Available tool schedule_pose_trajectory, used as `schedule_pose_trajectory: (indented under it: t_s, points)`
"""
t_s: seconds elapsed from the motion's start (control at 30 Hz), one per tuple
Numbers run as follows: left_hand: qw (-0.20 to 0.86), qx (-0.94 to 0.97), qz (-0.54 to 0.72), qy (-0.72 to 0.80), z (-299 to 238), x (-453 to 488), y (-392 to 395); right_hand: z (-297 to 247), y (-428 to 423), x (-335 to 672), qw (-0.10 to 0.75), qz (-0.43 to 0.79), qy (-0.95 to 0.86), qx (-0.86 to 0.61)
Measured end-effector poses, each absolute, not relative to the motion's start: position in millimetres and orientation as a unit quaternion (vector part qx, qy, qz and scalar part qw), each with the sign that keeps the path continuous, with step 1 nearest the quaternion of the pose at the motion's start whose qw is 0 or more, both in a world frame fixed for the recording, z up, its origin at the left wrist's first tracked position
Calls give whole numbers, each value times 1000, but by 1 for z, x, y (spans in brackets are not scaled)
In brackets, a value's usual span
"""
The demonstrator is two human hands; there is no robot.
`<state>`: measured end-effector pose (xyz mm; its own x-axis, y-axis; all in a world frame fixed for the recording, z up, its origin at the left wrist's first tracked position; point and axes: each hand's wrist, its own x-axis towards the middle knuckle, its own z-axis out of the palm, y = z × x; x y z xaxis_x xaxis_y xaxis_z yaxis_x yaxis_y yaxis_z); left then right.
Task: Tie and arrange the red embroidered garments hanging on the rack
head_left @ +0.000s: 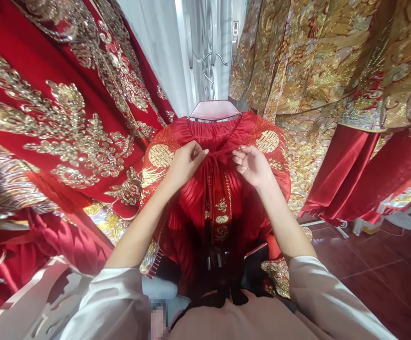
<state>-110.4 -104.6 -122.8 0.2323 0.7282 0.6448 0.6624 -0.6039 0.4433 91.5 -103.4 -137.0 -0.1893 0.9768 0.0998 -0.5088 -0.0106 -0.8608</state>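
Note:
A red and gold embroidered garment point(222, 208) hangs in front of me on a pale pink hanger point(214, 109) with a metal hook. Red cord ties point(216, 163) cross at its chest in a bow-like knot, their ends trailing down the front. My left hand point(190, 159) pinches one loop of the ties just left of the knot. On the other side, my right hand point(249, 163) pinches the opposite loop, fingers curled, so the cord runs stretched between the two hands. Gold round emblems point(267, 141) sit on both shoulders.
Red cloth with gold beadwork point(74, 127) drapes close on the left. A gold patterned garment point(318, 71) hangs on the right, with red satin point(343, 165) below it. White curtain point(159, 47) is behind. Dark red floor tiles point(378, 264) show at lower right.

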Motion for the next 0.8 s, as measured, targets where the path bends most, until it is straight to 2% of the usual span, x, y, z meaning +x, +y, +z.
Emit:
schedule_pose_trajectory:
  t_s: [0.1,0.23,0.33,0.43,0.53,0.7,0.8]
  points:
    - [-40,784,350,511,-118,-117,-107,-140,-94,100,554,534,-531,-354]
    - [-98,783,273,550,-118,-124,-111,-150,-87,108,514,126,-692,-490]
    - [-116,796,264,532,-113,-126,-115,-148,-88,113,471,-52,-712,-518]
    - [-166,808,306,475,-92,-136,-112,-138,-89,132,460,-114,-729,-495]
    - [-181,833,332,403,-65,-156,-92,-131,-83,169,487,-166,-721,-465]
    - [-18,876,295,382,-53,-176,-48,-136,-63,219,512,-52,-733,-446]
    - [3,832,391,394,-63,-174,-42,-137,-51,232,546,-10,-701,-458]
